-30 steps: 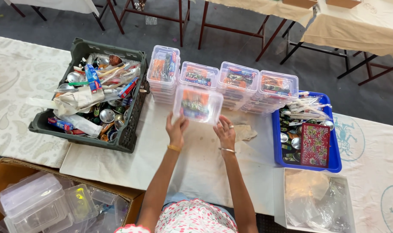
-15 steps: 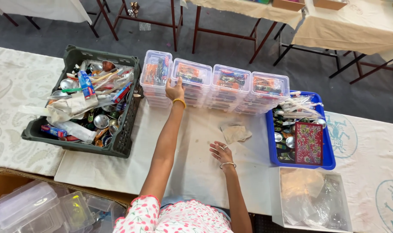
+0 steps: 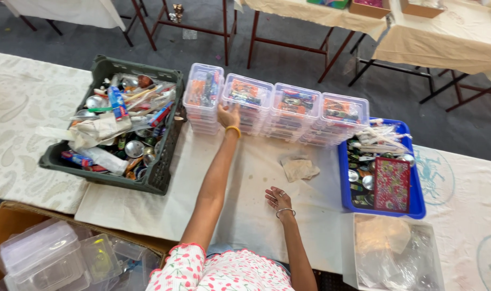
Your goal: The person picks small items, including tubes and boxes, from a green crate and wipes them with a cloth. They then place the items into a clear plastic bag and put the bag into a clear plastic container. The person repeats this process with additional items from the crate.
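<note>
From the head camera, the left hand (image 3: 228,115) rests with fingers together against the second stack of clear boxes (image 3: 247,103) at the far side, seemingly aligning it, while the right hand (image 3: 278,199) lies open, fingers apart, on the cloth (image 3: 245,178) nearby.

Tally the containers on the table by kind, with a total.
Stacks of clear lidded boxes: 4
Dark green crate: 1
Blue tray: 1
Clear tub with plastic bags: 1
Total: 7
</note>
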